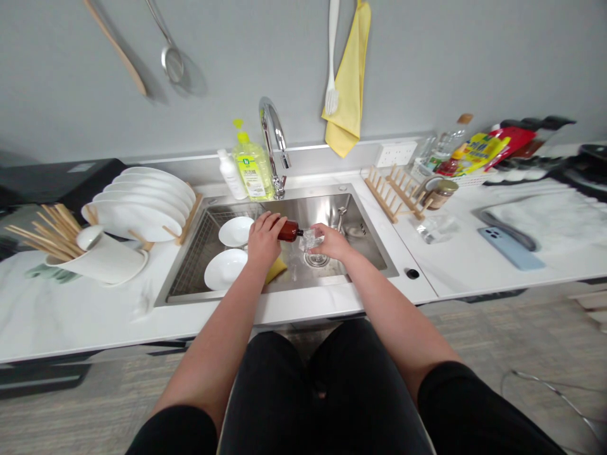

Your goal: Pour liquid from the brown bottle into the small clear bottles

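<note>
Over the steel sink (303, 278), my left hand (265, 237) is closed round a dark red-brown bottle (288, 231), tipped on its side with its narrow black neck pointing right. My right hand (332, 241) grips a small clear cup (310, 239) close to the bottle's mouth. Whether liquid passes between them is too small to tell. Two white bowls, a far one (234, 231) and a near one (224, 270), sit in the left part of the sink beside my left hand. A yellow cloth (276, 270) lies partly hidden under my left forearm.
A curved faucet (271, 142) rises behind the sink, with a yellow-green soap bottle (253, 167) and a white bottle (231, 174) beside it. White plates (137, 212) stand in a rack at left. A wooden rack (396, 193) and a blue phone (509, 248) are at right.
</note>
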Action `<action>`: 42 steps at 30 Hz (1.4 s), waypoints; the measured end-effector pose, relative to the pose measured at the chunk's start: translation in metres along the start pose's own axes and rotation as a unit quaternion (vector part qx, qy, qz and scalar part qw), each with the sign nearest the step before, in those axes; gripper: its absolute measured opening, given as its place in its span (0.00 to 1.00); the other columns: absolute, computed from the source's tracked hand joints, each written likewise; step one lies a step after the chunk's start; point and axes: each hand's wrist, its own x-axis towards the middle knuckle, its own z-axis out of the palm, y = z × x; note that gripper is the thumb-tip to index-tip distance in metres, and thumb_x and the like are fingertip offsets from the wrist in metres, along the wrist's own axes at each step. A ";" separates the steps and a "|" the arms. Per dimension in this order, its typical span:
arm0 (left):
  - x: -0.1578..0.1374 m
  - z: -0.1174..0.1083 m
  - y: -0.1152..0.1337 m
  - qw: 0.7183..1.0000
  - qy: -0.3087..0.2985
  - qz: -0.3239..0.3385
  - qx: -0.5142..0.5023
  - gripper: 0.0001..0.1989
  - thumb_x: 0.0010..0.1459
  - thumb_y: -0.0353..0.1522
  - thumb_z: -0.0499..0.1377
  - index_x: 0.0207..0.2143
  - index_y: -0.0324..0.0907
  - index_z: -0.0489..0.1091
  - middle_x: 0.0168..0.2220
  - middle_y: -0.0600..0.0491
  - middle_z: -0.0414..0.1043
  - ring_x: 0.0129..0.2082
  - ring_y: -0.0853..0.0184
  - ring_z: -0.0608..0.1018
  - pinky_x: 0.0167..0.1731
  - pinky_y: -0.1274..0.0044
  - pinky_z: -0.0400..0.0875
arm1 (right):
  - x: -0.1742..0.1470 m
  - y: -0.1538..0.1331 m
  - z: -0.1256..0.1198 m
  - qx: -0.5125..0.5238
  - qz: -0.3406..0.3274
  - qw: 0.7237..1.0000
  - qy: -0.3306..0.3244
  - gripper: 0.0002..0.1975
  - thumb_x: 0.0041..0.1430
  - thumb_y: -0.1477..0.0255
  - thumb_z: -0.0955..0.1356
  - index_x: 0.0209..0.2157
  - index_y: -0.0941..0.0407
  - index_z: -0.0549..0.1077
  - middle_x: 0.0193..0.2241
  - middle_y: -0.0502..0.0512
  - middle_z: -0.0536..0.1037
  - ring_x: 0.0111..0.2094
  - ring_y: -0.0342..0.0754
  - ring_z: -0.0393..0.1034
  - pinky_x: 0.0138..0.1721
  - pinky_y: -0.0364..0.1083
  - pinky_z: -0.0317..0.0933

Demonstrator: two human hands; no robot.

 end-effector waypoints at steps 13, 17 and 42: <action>-0.001 0.002 0.000 1.000 0.011 0.007 0.011 0.34 0.66 0.24 0.56 0.72 0.50 0.74 0.74 0.47 0.74 0.78 0.47 0.67 0.75 0.53 0.63 | 0.000 -0.002 -0.001 -0.003 0.000 1.000 -0.003 0.42 0.40 0.71 0.88 0.58 0.52 0.79 0.48 0.53 0.85 0.48 0.55 0.81 0.55 0.52 0.72; -0.001 0.002 0.000 1.000 0.015 0.009 0.017 0.35 0.65 0.24 0.57 0.72 0.50 0.75 0.73 0.46 0.74 0.77 0.47 0.68 0.75 0.53 0.64 | 0.000 -0.003 -0.001 0.000 0.003 1.000 -0.005 0.43 0.40 0.71 0.88 0.59 0.52 0.79 0.48 0.53 0.85 0.49 0.56 0.82 0.56 0.53 0.72; -0.001 0.005 -0.002 0.999 0.025 0.016 0.030 0.33 0.66 0.23 0.57 0.71 0.49 0.76 0.73 0.46 0.75 0.77 0.47 0.69 0.73 0.54 0.65 | 0.000 -0.001 -0.001 -0.015 -0.014 1.000 0.003 0.43 0.40 0.70 0.88 0.60 0.51 0.79 0.50 0.55 0.86 0.51 0.58 0.83 0.57 0.55 0.73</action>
